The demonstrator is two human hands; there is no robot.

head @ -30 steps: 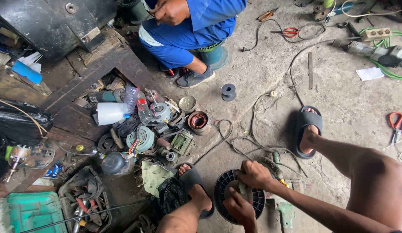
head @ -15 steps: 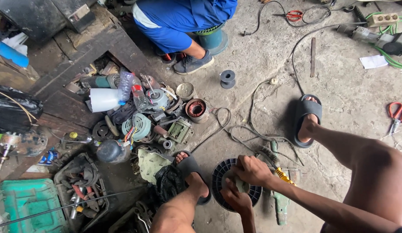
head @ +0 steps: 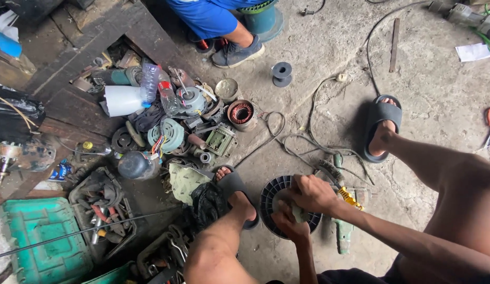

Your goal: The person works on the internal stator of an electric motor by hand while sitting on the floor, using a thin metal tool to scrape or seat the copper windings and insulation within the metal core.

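Observation:
A black round ribbed disc (head: 271,197) lies on the concrete floor between my feet. A small grey-green part (head: 299,213) sits at its middle, mostly covered by my fingers. My right hand (head: 312,192) is closed over the disc's upper middle. My left hand (head: 288,223) grips the part from the near side. My left foot in a dark slipper (head: 235,185) rests just left of the disc. My right foot in a dark slipper (head: 381,122) is farther off to the upper right.
A heap of motor parts lies to the left, with a copper-wound stator (head: 241,113), a white jug (head: 121,100) and a plastic bottle (head: 150,80). A green grinder (head: 342,232) lies right of the disc. A green toolbox (head: 37,244) stands at the lower left. A person in blue (head: 213,16) sits at the top.
The view has tilted, so the floor scene has slid up in the frame. Both hands stay on the black disc, with the fingers shifting a little at its middle.

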